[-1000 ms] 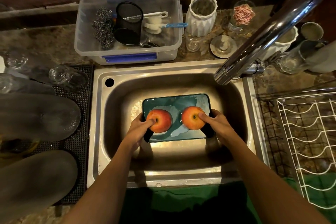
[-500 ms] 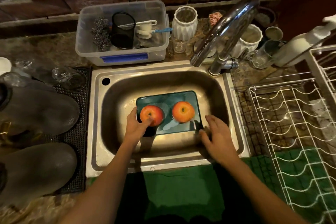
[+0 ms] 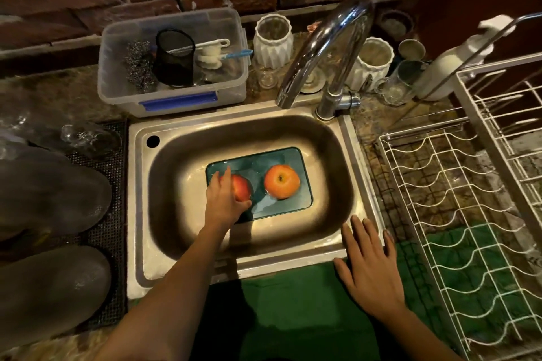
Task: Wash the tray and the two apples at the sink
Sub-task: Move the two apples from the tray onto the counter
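On the far left of the worktop two big grey dishes [image 3: 50, 193] lie upside down on a dark mesh mat [image 3: 114, 226], with clear glassware [image 3: 88, 138] behind them. Further back stands a clear plastic tub [image 3: 173, 97] holding steel scourers [image 3: 139, 66], a black mesh cup [image 3: 175, 57] and a white brush [image 3: 211, 50].

The steel sink [image 3: 346, 237] comes next. In its basin lies the teal tray [image 3: 303, 193], flat on the bottom. The left apple [image 3: 242, 187] sits on the tray's left half, and my left hand [image 3: 223, 199] curls over it, fingers on its far side and thumb beneath its near side, so that grip is closed around the fruit. The right apple [image 3: 282, 181] rests alone on the tray's right half, stem dimple up, apart from both hands.

The chrome tap [image 3: 319, 50] arches above the sink's back right corner, its spout ending over the back rim. No water shows at the spout. Behind it stand two white ribbed pots [image 3: 272, 41].

My right hand [image 3: 371, 269] lies flat at the sink's near right corner, fingers straight and spread, its grip open and holding nothing. Right of it, the white wire rack [image 3: 469, 214] stands on a green cloth [image 3: 293, 316], with a white pump bottle [image 3: 451, 64] behind.
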Motion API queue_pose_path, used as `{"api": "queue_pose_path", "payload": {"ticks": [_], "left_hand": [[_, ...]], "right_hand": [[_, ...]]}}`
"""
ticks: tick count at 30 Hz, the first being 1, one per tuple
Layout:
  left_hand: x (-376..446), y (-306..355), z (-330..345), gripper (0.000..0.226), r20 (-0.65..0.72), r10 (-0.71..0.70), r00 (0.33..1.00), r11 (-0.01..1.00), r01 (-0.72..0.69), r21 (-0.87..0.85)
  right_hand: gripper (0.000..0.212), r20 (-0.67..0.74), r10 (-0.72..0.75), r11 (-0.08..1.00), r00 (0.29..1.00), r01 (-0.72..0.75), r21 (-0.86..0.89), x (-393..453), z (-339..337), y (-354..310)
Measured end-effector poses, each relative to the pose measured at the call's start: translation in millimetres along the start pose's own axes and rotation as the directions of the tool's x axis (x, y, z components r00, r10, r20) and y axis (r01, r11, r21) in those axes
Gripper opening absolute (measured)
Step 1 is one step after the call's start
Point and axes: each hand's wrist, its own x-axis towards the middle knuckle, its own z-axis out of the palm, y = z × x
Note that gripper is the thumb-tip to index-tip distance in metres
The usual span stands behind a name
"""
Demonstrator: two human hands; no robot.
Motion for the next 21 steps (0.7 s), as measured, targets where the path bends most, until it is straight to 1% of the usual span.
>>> {"api": "queue_pose_path", "payload": {"ticks": [4, 8, 13, 17, 21], "left_hand": [[8.7, 4.9, 0.7, 0.098, 0.034, -0.047, 0.998, 0.998, 0.045, 0.053], [7.7, 6.8, 0.9, 0.087, 0.005, -0.068, 0.998, 0.996, 0.067, 0.065], [-14.6, 8.0, -13.3, 0.081, -0.072, -0.122, 0.990, 0.990, 0.126, 0.061], [-50.3, 1.9, -42.2, 0.082, -0.178, -0.147, 0.973, 0.988, 0.154, 0.025], [-99.7, -7.1, -75.4, 0.086, -0.269, -0.276, 0.923, 0.961, 0.267, -0.071]], "right_hand": [[0.073, -0.023, -0.006, 1.000, 1.000, 0.005, -0.005, -0.6, 3.1, 2.0], [0.072, -0.043, -0.016, 1.000, 0.999, 0.016, 0.000, -0.6, 5.6, 2.8], [0.073, -0.059, -0.027, 1.000, 0.998, 0.027, 0.000, -0.8, 8.1, 4.7], [0.073, -0.056, -0.018, 1.000, 0.998, 0.018, -0.013, 0.4, 10.4, 4.8], [0.072, -0.065, -0.006, 1.000, 0.998, 0.004, -0.025, 2.7, 12.1, 5.5]]}}
